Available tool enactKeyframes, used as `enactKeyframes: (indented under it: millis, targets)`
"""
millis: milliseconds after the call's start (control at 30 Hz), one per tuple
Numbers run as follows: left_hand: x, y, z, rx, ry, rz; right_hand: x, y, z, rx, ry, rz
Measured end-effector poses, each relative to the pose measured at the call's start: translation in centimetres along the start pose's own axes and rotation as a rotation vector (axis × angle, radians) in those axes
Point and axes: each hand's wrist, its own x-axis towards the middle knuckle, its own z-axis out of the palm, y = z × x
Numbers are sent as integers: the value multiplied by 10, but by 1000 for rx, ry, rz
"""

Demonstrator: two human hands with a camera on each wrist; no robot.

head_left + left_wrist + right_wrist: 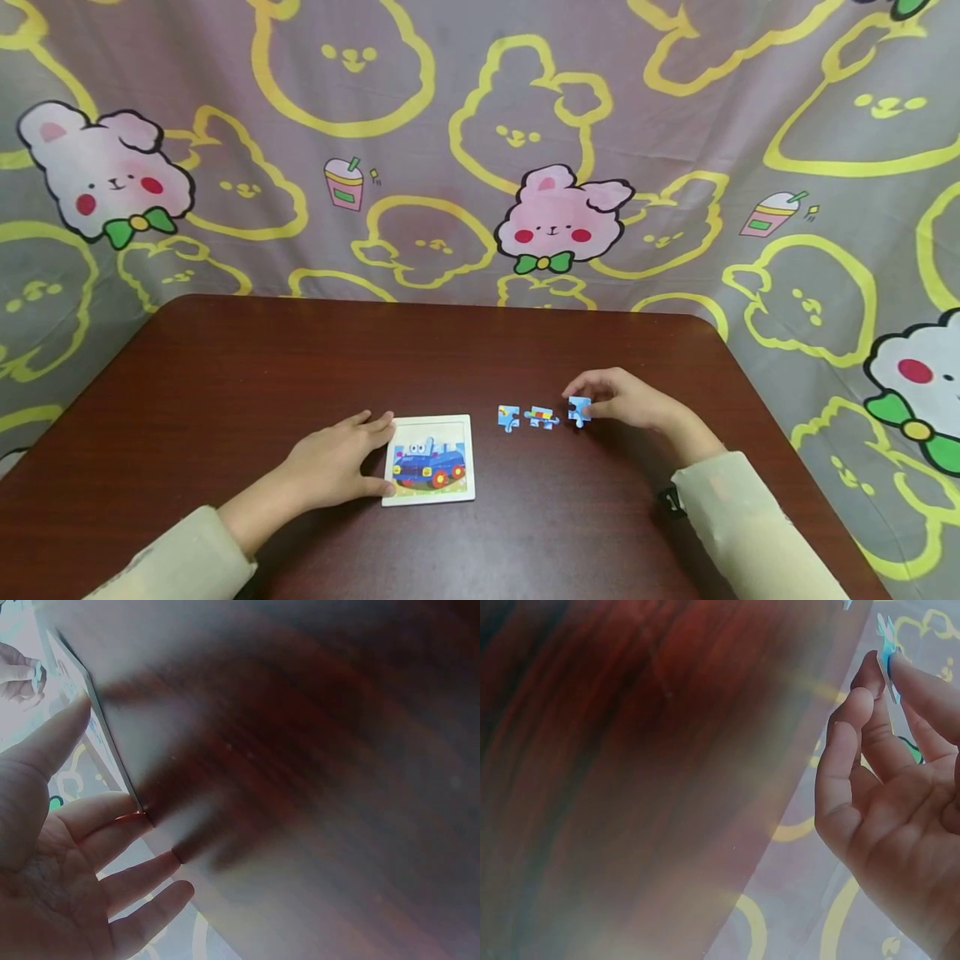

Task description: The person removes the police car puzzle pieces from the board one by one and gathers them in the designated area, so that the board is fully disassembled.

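Note:
My left hand rests at the left edge of a white-rimmed puzzle board, its fingers spread and fairly straight. In the left wrist view, the thumb and forefinger touch the edge of that board. The board shows a blue cartoon truck with red-and-yellow wheels. To the right, my right hand pinches a light blue puzzle piece between thumb and fingers. The right wrist view shows the same puzzle piece held on edge at the fingertips.
Between the hands lie two loose puzzle pieces, one mostly blue and one with red and yellow on it. All this is on a dark reddish-brown table with rounded far corners. A cartoon-printed curtain hangs behind and beside it.

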Motion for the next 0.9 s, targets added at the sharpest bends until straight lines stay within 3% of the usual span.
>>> enactKeyframes:
  millis: [400,900]
  targets:
    - [1,-1,2,3,-7,-2,4,6,6,-52,-39,-4]
    - [0,0,-1,6,-18,-5,-7,15,-1,-61,24,-22]
